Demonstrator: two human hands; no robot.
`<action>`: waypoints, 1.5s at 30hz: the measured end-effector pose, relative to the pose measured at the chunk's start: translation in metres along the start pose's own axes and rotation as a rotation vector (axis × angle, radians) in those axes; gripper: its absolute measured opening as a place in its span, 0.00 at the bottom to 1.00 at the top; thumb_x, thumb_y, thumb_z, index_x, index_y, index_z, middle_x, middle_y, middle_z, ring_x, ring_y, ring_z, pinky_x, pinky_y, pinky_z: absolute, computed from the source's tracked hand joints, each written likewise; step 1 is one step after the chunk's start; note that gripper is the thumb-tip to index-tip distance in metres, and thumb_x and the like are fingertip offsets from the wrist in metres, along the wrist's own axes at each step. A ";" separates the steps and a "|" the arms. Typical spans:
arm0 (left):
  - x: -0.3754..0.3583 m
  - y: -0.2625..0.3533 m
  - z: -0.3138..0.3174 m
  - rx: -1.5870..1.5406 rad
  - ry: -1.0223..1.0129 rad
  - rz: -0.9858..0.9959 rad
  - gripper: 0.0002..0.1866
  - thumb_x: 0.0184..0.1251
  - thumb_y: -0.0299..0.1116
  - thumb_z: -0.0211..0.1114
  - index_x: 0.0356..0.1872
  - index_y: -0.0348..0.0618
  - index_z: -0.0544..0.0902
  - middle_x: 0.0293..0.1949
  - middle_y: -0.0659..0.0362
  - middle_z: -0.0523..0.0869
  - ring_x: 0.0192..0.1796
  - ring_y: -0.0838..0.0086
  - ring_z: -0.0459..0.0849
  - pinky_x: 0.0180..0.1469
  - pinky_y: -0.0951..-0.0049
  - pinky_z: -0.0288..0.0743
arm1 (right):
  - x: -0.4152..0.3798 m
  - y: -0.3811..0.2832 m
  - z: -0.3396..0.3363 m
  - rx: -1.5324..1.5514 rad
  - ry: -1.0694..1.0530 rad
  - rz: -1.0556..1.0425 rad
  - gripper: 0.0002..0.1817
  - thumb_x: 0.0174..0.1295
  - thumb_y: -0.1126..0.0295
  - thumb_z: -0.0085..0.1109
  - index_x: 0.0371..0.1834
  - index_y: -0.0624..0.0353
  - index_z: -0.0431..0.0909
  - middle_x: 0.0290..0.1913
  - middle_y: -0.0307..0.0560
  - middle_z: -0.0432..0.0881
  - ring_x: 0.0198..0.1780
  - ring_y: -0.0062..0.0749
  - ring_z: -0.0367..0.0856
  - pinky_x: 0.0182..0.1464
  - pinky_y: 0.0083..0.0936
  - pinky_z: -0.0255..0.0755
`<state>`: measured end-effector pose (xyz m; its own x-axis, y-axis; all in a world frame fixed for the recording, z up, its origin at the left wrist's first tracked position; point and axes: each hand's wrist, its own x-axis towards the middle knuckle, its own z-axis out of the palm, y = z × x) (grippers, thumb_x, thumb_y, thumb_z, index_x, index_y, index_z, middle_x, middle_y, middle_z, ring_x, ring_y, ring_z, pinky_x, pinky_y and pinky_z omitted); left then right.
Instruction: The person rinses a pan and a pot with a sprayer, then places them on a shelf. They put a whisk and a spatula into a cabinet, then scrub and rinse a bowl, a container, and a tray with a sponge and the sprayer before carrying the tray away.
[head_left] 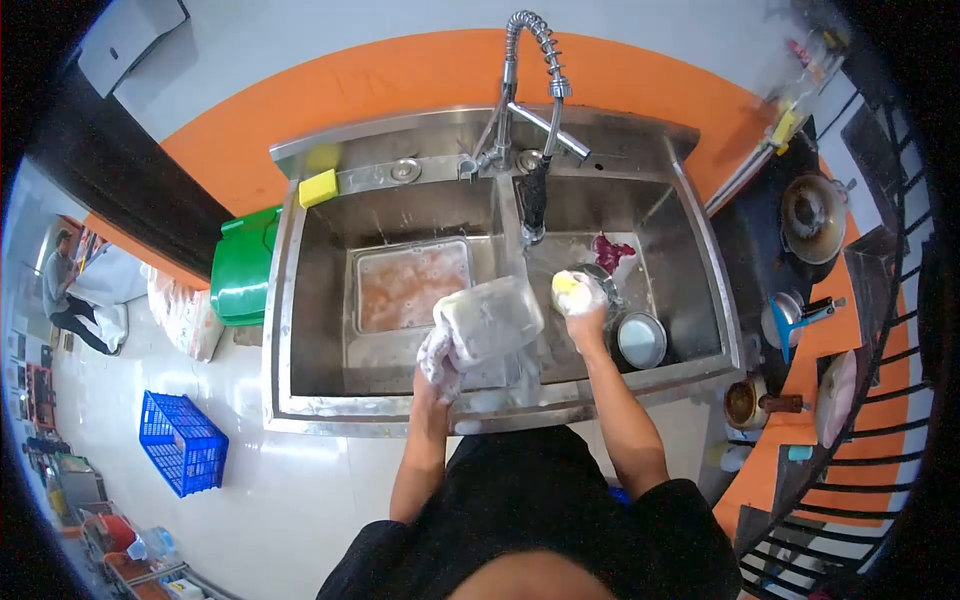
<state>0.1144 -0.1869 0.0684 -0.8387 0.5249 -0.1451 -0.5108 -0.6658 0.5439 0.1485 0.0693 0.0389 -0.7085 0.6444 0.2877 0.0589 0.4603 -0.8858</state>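
Observation:
My left hand (438, 365), covered in suds, is closed on the left end of a clear plastic container (495, 318), which is tilted over the divider of the steel sink (345, 405). Over the right basin, my right hand (583, 315) grips a foamy yellow sponge (566, 284), with suds over its fingers. The container and the sponge are apart. A metal tray (413, 288) of reddish, foamy water lies in the left basin. In the right basin a round metal bowl (641, 340) stands to the right of my right wrist, and a dark red cloth-like item (612, 253) lies farther back.
A tall spring faucet (505, 110) rises behind the divider. Another yellow sponge (318, 188) rests on the back left rim. Left are a green bin (243, 268), a blue crate (183, 442) and a seated person (72, 290). A wok (813, 218) stands at right.

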 end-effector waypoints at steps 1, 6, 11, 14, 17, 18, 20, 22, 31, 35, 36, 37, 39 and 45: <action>-0.002 0.006 0.019 0.009 0.048 -0.040 0.23 0.64 0.33 0.58 0.59 0.37 0.69 0.52 0.56 0.77 0.53 0.70 0.76 0.55 0.72 0.70 | -0.005 -0.010 0.003 0.192 -0.064 0.003 0.15 0.46 0.74 0.63 0.39 0.62 0.77 0.41 0.51 0.79 0.48 0.40 0.76 0.53 0.31 0.69; 0.002 -0.027 0.008 0.997 -0.199 0.425 0.19 0.66 0.30 0.54 0.57 0.35 0.69 0.54 0.56 0.74 0.55 0.73 0.72 0.59 0.70 0.65 | -0.054 -0.124 0.038 0.039 -0.356 -0.792 0.15 0.47 0.70 0.64 0.40 0.57 0.79 0.41 0.47 0.81 0.48 0.41 0.78 0.58 0.38 0.67; -0.021 -0.011 0.027 0.940 -0.043 0.284 0.20 0.62 0.31 0.55 0.54 0.33 0.71 0.53 0.49 0.76 0.54 0.61 0.74 0.57 0.67 0.66 | -0.025 -0.110 0.043 0.287 -0.475 -0.419 0.13 0.47 0.68 0.64 0.38 0.54 0.80 0.43 0.45 0.81 0.50 0.43 0.78 0.58 0.39 0.68; -0.007 0.004 0.046 1.101 -0.217 0.815 0.17 0.62 0.30 0.53 0.50 0.33 0.74 0.49 0.47 0.77 0.51 0.57 0.76 0.54 0.66 0.67 | -0.033 -0.136 0.044 0.052 -0.310 -0.790 0.10 0.51 0.71 0.59 0.37 0.58 0.81 0.45 0.45 0.81 0.51 0.38 0.78 0.58 0.38 0.68; -0.023 0.017 0.055 1.112 -0.153 0.561 0.16 0.65 0.32 0.50 0.48 0.32 0.75 0.47 0.46 0.78 0.49 0.56 0.77 0.52 0.65 0.68 | -0.012 -0.104 0.055 0.303 -0.392 -0.488 0.07 0.51 0.72 0.60 0.33 0.61 0.81 0.41 0.46 0.82 0.46 0.34 0.79 0.52 0.30 0.70; -0.029 0.020 0.055 1.092 -0.148 0.438 0.18 0.67 0.35 0.48 0.49 0.31 0.74 0.48 0.44 0.77 0.49 0.54 0.77 0.52 0.64 0.69 | 0.000 -0.084 0.062 0.410 -0.436 -0.242 0.07 0.52 0.71 0.60 0.32 0.62 0.80 0.40 0.45 0.82 0.44 0.32 0.80 0.50 0.28 0.71; -0.023 0.014 0.027 1.274 -0.241 0.645 0.16 0.66 0.34 0.48 0.46 0.33 0.76 0.47 0.45 0.79 0.47 0.54 0.78 0.50 0.62 0.70 | 0.010 -0.059 0.070 0.500 -0.569 0.130 0.08 0.60 0.67 0.55 0.36 0.60 0.79 0.38 0.44 0.82 0.40 0.27 0.79 0.46 0.23 0.72; -0.016 0.017 0.015 1.565 -0.360 1.068 0.15 0.66 0.34 0.50 0.44 0.33 0.77 0.45 0.47 0.80 0.47 0.58 0.78 0.47 0.62 0.71 | 0.020 -0.053 0.064 0.631 -0.535 0.444 0.06 0.57 0.70 0.57 0.27 0.62 0.77 0.32 0.41 0.81 0.33 0.27 0.77 0.38 0.27 0.72; 0.006 0.024 0.040 1.211 -0.188 0.497 0.14 0.66 0.31 0.49 0.45 0.33 0.76 0.40 0.47 0.78 0.43 0.58 0.76 0.48 0.64 0.69 | 0.000 -0.140 0.048 0.138 -0.469 -0.862 0.09 0.50 0.69 0.60 0.35 0.54 0.79 0.37 0.46 0.81 0.41 0.34 0.79 0.46 0.31 0.73; 0.011 0.011 0.047 1.233 -0.122 0.712 0.14 0.66 0.35 0.50 0.39 0.34 0.78 0.33 0.46 0.78 0.36 0.54 0.76 0.40 0.63 0.68 | -0.002 -0.098 0.069 0.539 -0.316 0.008 0.06 0.55 0.68 0.59 0.34 0.56 0.78 0.37 0.44 0.80 0.40 0.29 0.79 0.40 0.26 0.73; 0.011 0.010 0.041 1.234 -0.137 0.717 0.14 0.66 0.35 0.50 0.39 0.34 0.78 0.33 0.46 0.78 0.36 0.54 0.76 0.40 0.63 0.68 | 0.002 -0.089 0.076 0.719 -0.265 0.393 0.05 0.58 0.69 0.58 0.34 0.57 0.78 0.35 0.43 0.80 0.37 0.28 0.80 0.35 0.24 0.73; 0.011 0.013 0.036 1.221 -0.160 0.630 0.14 0.66 0.35 0.50 0.39 0.35 0.78 0.32 0.49 0.78 0.35 0.58 0.76 0.38 0.64 0.68 | 0.013 -0.042 0.097 0.681 -0.231 0.217 0.07 0.62 0.67 0.55 0.35 0.57 0.78 0.35 0.45 0.80 0.35 0.26 0.80 0.33 0.22 0.73; 0.008 0.021 0.023 1.326 -0.214 0.421 0.14 0.67 0.38 0.52 0.36 0.37 0.79 0.29 0.60 0.76 0.31 0.71 0.72 0.34 0.67 0.67 | 0.023 -0.094 0.060 0.483 -0.277 0.204 0.06 0.60 0.68 0.56 0.35 0.58 0.78 0.36 0.45 0.81 0.35 0.26 0.80 0.33 0.23 0.73; 0.026 0.012 0.031 0.990 -0.105 0.277 0.17 0.66 0.40 0.52 0.46 0.36 0.75 0.43 0.55 0.79 0.44 0.69 0.76 0.46 0.72 0.70 | 0.004 -0.128 0.039 0.114 -0.459 -0.557 0.14 0.48 0.68 0.61 0.39 0.57 0.78 0.41 0.50 0.81 0.45 0.43 0.79 0.50 0.38 0.70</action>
<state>0.0920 -0.1650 0.0966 -0.8581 0.4951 0.1360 0.1221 -0.0604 0.9907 0.1102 -0.0107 0.1392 -0.8369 0.0008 0.5473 -0.4522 0.5623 -0.6924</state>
